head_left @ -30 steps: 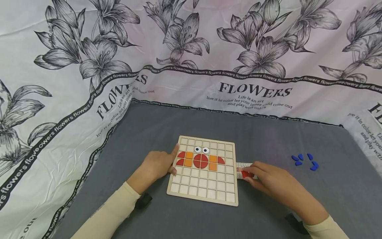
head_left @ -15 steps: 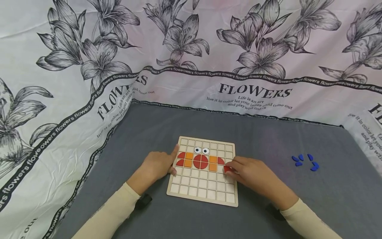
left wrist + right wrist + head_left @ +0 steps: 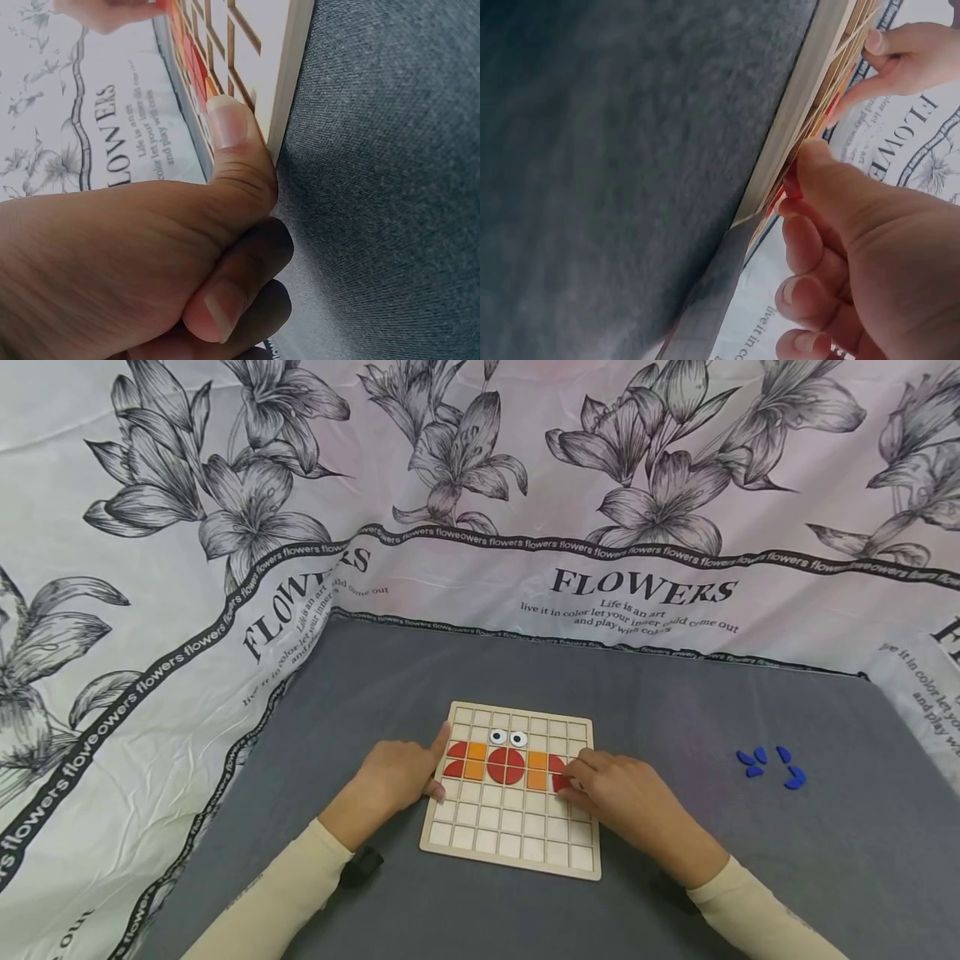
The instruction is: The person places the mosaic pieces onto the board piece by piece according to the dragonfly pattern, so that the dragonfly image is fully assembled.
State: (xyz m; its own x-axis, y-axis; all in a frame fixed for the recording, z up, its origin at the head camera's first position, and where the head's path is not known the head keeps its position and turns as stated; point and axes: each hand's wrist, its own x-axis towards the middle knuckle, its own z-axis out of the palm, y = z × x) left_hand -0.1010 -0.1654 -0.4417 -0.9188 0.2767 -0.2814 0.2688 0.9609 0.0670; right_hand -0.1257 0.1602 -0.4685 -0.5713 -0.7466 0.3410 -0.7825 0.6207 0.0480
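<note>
A square wooden grid board (image 3: 512, 845) lies on the grey table. My left hand (image 3: 393, 779) touches its left edge with thumb and straight forefinger; in the left wrist view the thumb (image 3: 238, 154) presses at the rim, other fingers folded. My right hand (image 3: 628, 797) pinches a red quarter-circle tile (image 3: 792, 184) between thumb and forefinger at the board's right side, below another red tile (image 3: 554, 762). A red circle of quarter tiles (image 3: 506, 767) fills the middle, flanked by orange square tiles (image 3: 537, 770). Two eye tiles (image 3: 517, 739) sit above it, and red quarter tiles (image 3: 454, 769) at left.
Several blue pieces (image 3: 795, 779) lie scattered at the right of the table. From under the board's right edge a thin card (image 3: 709, 296) sticks out in the right wrist view. White flower-printed cloth (image 3: 457, 577) walls the table's back and left.
My right hand has carried the red quarter-circle tile left, from over the printed card beside the board onto the board's right side. My left hand has stayed at the left edge.
</note>
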